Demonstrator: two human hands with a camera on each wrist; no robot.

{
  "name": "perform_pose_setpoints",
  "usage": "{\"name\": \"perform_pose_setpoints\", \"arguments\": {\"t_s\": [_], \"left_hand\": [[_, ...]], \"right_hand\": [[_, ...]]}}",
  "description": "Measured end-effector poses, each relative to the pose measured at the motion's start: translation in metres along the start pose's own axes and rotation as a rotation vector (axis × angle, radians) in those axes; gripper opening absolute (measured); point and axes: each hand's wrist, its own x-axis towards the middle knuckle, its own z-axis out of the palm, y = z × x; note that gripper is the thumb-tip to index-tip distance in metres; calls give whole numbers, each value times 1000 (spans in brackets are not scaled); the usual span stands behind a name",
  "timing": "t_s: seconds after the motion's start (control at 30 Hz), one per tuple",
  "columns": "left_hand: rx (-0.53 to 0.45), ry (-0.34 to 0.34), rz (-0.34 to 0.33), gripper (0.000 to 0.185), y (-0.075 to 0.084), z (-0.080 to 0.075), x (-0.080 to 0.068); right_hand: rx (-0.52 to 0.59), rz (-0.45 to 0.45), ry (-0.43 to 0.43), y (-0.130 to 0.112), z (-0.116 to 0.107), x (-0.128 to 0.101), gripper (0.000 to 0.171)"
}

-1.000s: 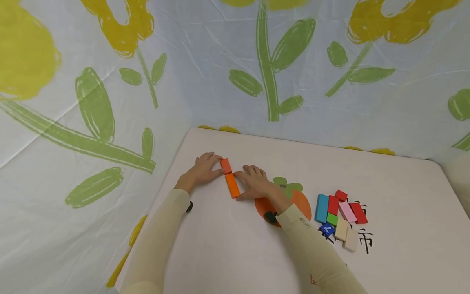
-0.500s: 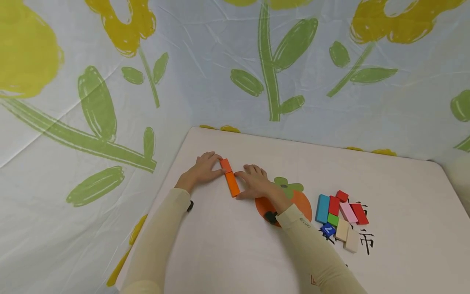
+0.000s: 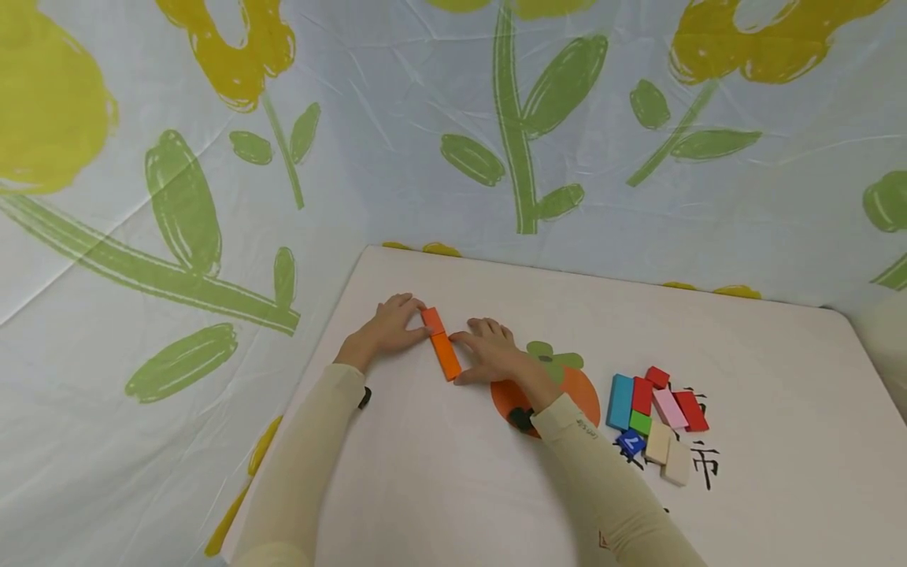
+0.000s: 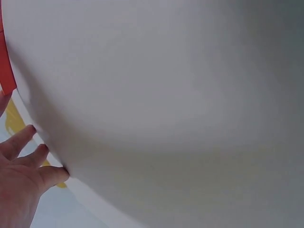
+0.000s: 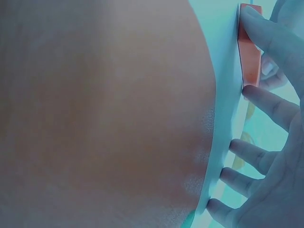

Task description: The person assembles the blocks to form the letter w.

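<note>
Two flat blocks lie end to end on the table: a shorter red-orange block (image 3: 434,318) farther back and a longer orange block (image 3: 446,358) nearer. My left hand (image 3: 393,324) pinches the red-orange block between index finger and thumb. In the left wrist view that block (image 4: 5,66) shows at the left edge, an index fingertip at its end and the other fingertips on the table. My right hand (image 3: 491,350) holds the orange block between index finger and thumb. The right wrist view shows its thumb and index finger spread along the block (image 5: 251,59).
Several blocks lie together at the right: a blue block (image 3: 620,402), a red block (image 3: 642,395), a pink block (image 3: 669,409), a green block (image 3: 641,423), a number block (image 3: 631,442) and pale wooden blocks (image 3: 676,462). An orange fruit print (image 3: 583,394) marks the tabletop. Flowered cloth (image 3: 397,173) rises behind.
The orange block has slid a little away from me against the red-orange block; the thin dark gap between them has closed. Both hands keep nearly the same places.
</note>
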Motion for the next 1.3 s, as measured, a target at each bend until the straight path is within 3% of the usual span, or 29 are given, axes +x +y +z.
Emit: {"name": "perform_pose_setpoints", "arguments": {"t_s": [0.97,1.3], "left_hand": [[40,7,2,59,-2,2,-2],[31,-83,-67,83,12,3,-15]], "right_hand": [[4,-3,13,-3,-2,-4,78],[33,-26,100,1,-7,-19,77]]}}
